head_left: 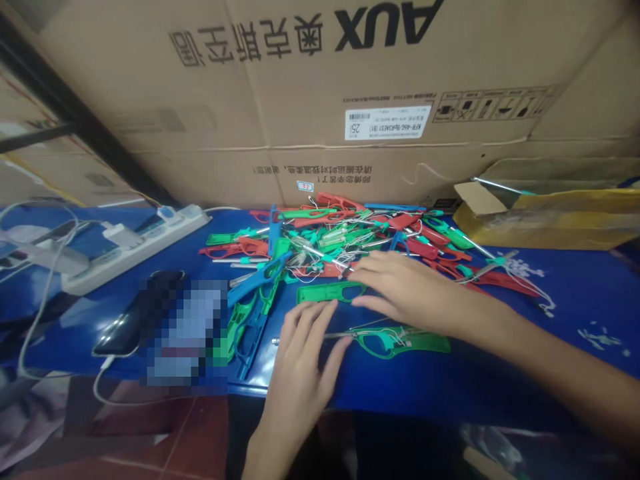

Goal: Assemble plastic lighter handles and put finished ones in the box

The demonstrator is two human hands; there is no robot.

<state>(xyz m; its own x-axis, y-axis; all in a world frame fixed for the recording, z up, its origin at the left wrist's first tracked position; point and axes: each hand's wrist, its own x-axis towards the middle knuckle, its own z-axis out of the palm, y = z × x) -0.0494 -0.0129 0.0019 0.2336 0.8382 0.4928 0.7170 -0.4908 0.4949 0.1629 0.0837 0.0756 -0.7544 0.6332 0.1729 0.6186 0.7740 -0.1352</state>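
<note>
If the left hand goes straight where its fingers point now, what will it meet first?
The left hand would probably meet the green handle piece just ahead of it; whether they already touch is unclear.

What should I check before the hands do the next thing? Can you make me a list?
1. Left hand close to the metal rod of the nearest green handle: ok. Gripping it firmly: cannot tell.
2. That green handle resting on the blue table: ok.
3. White wires at that handle all tucked in properly: cannot tell, too blurry.
4. Right hand holding something: cannot tell, its fingertips are at the pile's near edge.
5. Pile neatly sorted: not ok, red, green and blue pieces are jumbled with wires.
6. Black phone away from both hands: ok.
</note>
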